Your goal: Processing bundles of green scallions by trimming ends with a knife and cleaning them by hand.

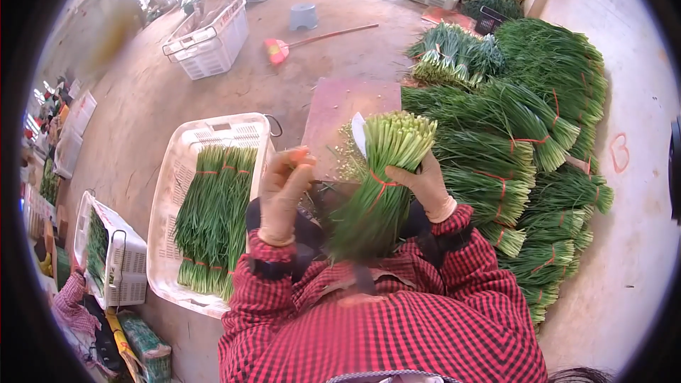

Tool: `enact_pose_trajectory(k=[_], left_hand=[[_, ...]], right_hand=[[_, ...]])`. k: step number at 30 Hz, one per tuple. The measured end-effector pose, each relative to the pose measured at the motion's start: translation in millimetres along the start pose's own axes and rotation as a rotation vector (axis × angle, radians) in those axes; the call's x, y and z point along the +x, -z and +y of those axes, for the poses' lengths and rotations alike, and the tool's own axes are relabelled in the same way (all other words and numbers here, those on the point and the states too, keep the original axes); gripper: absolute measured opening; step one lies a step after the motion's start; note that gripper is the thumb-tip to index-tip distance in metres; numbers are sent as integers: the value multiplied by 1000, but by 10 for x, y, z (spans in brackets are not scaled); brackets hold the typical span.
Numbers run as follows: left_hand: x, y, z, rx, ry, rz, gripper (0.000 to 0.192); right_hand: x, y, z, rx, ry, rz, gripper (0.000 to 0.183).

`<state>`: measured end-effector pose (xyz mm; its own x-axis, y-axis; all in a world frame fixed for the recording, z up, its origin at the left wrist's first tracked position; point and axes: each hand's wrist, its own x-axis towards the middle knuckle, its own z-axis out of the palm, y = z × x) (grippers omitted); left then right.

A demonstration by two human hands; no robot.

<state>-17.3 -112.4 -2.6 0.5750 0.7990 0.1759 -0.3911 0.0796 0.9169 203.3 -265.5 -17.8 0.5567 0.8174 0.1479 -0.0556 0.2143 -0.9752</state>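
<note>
My right hand (425, 186), in a pale glove, grips a bundle of garlic chives (399, 141) from its right side. The cut stem ends point up and away from me, and a red-orange band (384, 183) goes around the bundle. Its dark leaves hang blurred over my lap. My left hand (287, 189), gloved too, is raised left of the bundle with curled fingers; something orange-red shows blurred at the fingertips, and whether it is held is unclear. A white blade-like piece (358, 133) shows beside the stems, above a pinkish board (351, 101) with scattered trimmings (347, 162).
A white plastic crate (165, 223) with banded chive bundles stands at my left. Many chive bundles (500, 186) are piled at my right. Farther off are another crate (213, 53), a blue-grey stool (304, 16) and a long-handled broom or dustpan (276, 51). Co-workers sit at the lower left and top right.
</note>
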Motion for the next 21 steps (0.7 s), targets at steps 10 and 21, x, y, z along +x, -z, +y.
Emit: enact_pose_trajectory(k=[10, 21], left_hand=[[209, -564, -258, 370, -25, 0, 12], [471, 309, 255, 21, -460, 314, 9]], right_hand=[[-53, -103, 123, -145, 48, -55, 94], [-23, 125, 283, -30, 131, 20, 89]])
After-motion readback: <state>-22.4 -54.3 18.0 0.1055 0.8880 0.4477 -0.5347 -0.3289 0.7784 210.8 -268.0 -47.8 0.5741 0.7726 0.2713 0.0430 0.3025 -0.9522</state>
